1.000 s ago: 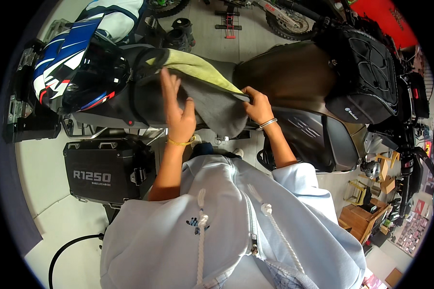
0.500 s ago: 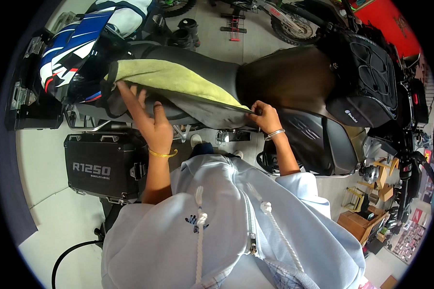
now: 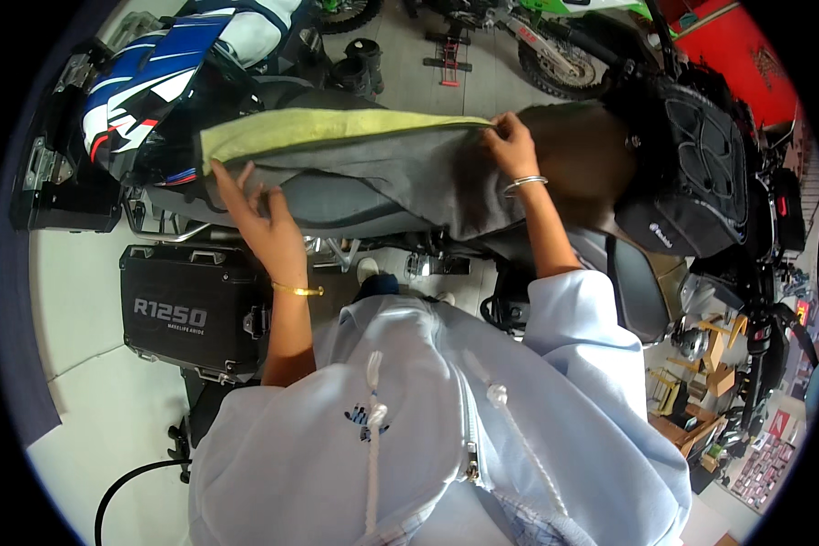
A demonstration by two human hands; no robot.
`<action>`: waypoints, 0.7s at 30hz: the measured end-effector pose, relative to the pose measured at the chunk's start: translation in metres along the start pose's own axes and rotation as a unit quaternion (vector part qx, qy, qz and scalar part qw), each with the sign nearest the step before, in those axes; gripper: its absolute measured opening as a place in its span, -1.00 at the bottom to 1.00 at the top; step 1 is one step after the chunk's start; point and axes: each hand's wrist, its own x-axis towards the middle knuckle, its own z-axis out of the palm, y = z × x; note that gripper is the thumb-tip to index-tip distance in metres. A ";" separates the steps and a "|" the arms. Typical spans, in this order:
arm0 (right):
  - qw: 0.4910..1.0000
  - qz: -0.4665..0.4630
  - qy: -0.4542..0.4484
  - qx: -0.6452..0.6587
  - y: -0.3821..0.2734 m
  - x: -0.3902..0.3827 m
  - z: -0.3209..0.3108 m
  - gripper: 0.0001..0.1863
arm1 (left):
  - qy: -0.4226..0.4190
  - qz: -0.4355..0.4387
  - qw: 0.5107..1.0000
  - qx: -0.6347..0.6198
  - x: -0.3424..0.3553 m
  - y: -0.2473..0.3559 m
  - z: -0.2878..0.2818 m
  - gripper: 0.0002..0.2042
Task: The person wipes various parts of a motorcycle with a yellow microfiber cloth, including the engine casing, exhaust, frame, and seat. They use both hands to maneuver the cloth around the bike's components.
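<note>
A two-sided cloth, yellow-green on one face and grey on the other, is stretched along a motorcycle's dark seat. Its yellow-green face shows as a strip along the far edge. At the cloth's left end my left hand holds the edge, one long finger at the corner and the other fingers partly spread and bent. My right hand pinches the far right corner between thumb and fingers, over the brownish tank part. The grey side hangs toward me below it.
A blue, white and red helmet rests at the left, beside the cloth. A black side case sits below left. At right are a black bag and the handlebar. Black boots and a dirt bike wheel stand beyond.
My right hand has moved away from me and slightly right, drawing the cloth's right corner across the seat. The yellow-green strip is now straighter. My left hand has shifted slightly left.
</note>
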 end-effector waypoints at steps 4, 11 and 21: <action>0.987 -0.102 0.045 -0.120 0.007 0.022 0.034 -0.69 | -0.005 -0.024 0.996 0.082 -0.015 -0.005 -0.002 -0.27; 0.983 -0.124 0.074 -0.109 0.015 0.039 0.071 -0.72 | -0.009 0.021 0.988 0.151 -0.030 -0.003 -0.018 -0.31; 0.947 -0.269 0.098 0.145 -0.091 0.070 0.036 -0.79 | 0.120 0.127 0.972 0.159 -0.020 0.010 -0.041 -0.32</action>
